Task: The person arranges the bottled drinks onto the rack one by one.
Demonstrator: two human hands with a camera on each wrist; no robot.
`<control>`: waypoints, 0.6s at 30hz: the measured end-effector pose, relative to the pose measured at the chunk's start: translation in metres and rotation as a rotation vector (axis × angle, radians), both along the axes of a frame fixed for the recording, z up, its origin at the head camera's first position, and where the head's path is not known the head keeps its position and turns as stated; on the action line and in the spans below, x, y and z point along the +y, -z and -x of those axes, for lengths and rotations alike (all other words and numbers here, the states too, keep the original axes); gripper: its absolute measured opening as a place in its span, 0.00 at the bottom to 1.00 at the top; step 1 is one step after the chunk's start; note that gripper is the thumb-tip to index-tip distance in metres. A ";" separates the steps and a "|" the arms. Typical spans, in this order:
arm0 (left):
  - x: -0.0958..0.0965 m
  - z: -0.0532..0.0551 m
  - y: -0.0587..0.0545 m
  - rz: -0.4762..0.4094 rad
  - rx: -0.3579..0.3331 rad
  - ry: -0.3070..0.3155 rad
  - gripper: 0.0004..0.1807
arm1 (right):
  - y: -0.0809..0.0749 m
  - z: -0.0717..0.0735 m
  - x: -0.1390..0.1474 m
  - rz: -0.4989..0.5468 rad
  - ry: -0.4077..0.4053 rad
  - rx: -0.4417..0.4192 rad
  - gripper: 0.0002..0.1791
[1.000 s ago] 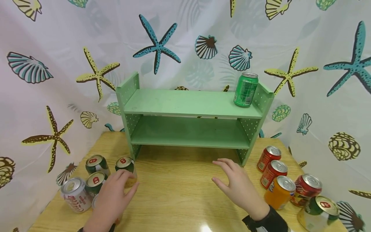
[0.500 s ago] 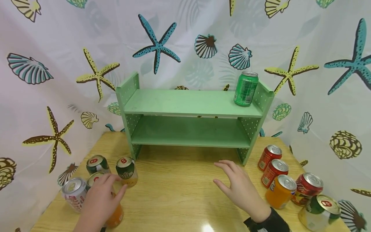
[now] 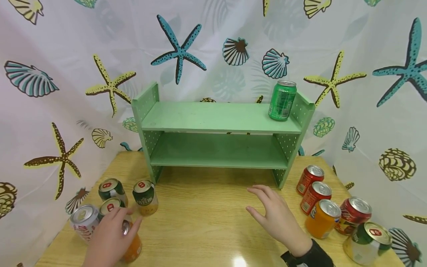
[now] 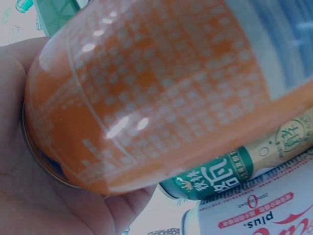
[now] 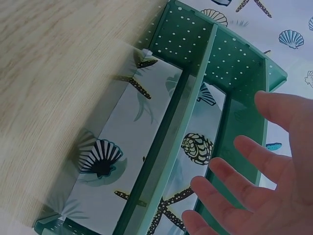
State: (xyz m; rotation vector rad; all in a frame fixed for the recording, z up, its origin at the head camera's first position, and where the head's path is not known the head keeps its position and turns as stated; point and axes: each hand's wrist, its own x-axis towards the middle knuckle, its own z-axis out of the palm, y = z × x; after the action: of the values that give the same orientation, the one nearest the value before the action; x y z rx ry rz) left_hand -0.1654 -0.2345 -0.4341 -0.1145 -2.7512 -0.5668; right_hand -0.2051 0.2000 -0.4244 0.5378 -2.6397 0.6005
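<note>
My left hand [image 3: 108,237] is curled around the top of an orange soda can [image 3: 134,249] standing on the table. In the left wrist view the can [image 4: 146,93] fills the frame, its rimmed end against the palm [image 4: 29,196]. Beside it stand a white-and-red cola can [image 3: 83,219] and green-and-gold cans, one [image 3: 145,198] a little apart near the shelf's left leg. My right hand [image 3: 275,218] hovers over the table, fingers spread and holding nothing. In the right wrist view its fingers [image 5: 239,191] overlap the shelf.
A green two-tier shelf [image 3: 213,128] stands at the back, with a green can [image 3: 282,101] on its top right. On the right of the wooden table [image 3: 200,222] are red cans [image 3: 310,180], another orange can [image 3: 323,218] and a green-and-gold can [image 3: 367,243]. A seashell-patterned curtain [image 3: 213,22] hangs behind.
My left hand has drawn back from near the separate green-and-gold can and come down around the orange soda can. My right hand has stayed almost still.
</note>
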 end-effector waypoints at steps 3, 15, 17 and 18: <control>-0.002 -0.002 0.002 -0.009 -0.021 -0.005 0.18 | 0.000 0.000 0.001 0.000 0.002 -0.003 0.29; -0.004 -0.002 0.010 -0.005 -0.136 -0.029 0.21 | -0.001 -0.007 0.004 0.012 0.020 -0.011 0.29; -0.004 -0.002 0.010 -0.001 -0.157 -0.037 0.22 | -0.001 -0.008 0.005 0.015 0.021 -0.012 0.29; -0.003 -0.002 0.010 -0.001 -0.165 -0.041 0.22 | 0.000 -0.008 0.005 0.016 0.022 -0.012 0.29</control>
State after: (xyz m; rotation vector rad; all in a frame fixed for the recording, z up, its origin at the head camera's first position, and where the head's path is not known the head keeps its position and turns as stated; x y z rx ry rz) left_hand -0.1635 -0.2379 -0.4439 -0.0117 -2.9048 -0.5914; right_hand -0.1970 0.2046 -0.4243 0.5015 -2.6463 0.6195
